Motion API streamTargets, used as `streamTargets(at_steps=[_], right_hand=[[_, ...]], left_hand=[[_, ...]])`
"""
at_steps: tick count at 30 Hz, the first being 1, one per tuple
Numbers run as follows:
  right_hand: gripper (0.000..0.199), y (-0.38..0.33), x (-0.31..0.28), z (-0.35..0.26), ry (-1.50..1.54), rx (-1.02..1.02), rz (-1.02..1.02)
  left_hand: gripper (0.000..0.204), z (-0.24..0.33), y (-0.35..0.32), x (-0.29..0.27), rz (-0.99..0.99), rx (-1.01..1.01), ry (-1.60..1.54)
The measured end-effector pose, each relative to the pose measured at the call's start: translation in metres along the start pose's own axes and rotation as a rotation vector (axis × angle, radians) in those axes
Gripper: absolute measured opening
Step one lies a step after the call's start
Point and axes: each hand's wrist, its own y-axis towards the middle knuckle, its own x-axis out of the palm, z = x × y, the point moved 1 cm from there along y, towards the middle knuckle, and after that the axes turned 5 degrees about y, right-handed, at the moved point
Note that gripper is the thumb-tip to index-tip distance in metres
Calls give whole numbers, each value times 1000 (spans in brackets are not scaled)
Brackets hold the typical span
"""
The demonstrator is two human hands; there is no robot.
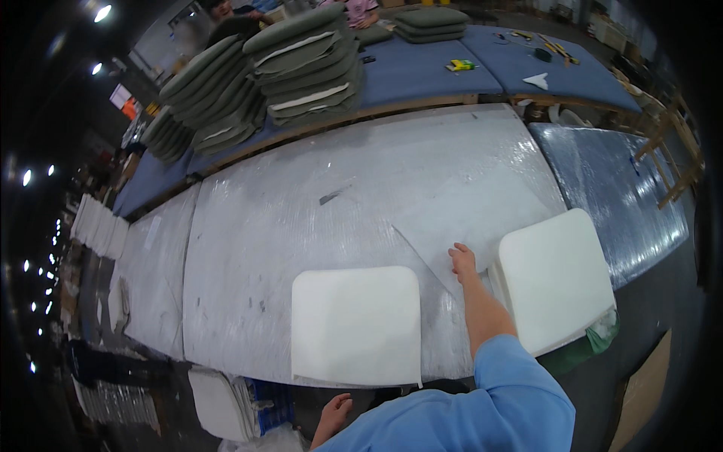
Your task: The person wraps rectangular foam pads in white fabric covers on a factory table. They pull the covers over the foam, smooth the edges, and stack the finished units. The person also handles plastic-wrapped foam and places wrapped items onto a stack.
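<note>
A single white rounded-square cushion pad [355, 324] lies flat on the plastic-wrapped table [286, 218], at the near edge in front of me. To its right stands a stack of similar white pads [557, 279]. Between the two, my right hand [462, 259] is over the table just left of the stack, empty, its fingers loosely apart. Below the near edge, by my body, is my left hand [335, 410]. It holds nothing I can see, and its fingers are slightly bent and apart. Neither hand touches a pad.
Tall stacks of dark green cushions [305, 68] stand on the blue table [422, 68] beyond, with tools [557, 49] at its right. More white pads [218, 403] sit low at the near left, beside a blue crate [273, 403]. A green bag [602, 331] hangs under the right stack. People are at the back.
</note>
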Motion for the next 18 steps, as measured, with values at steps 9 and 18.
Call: streamTargets(at_steps=[9,18], right_hand=[[35,-47,69,-34,-92,-558,-255],[20,-301,40,-7,-133,-186,-1212]], left_hand=[[37,10,-4,5,163,178,-172],[29,166,-70,-50,426,1180,92]])
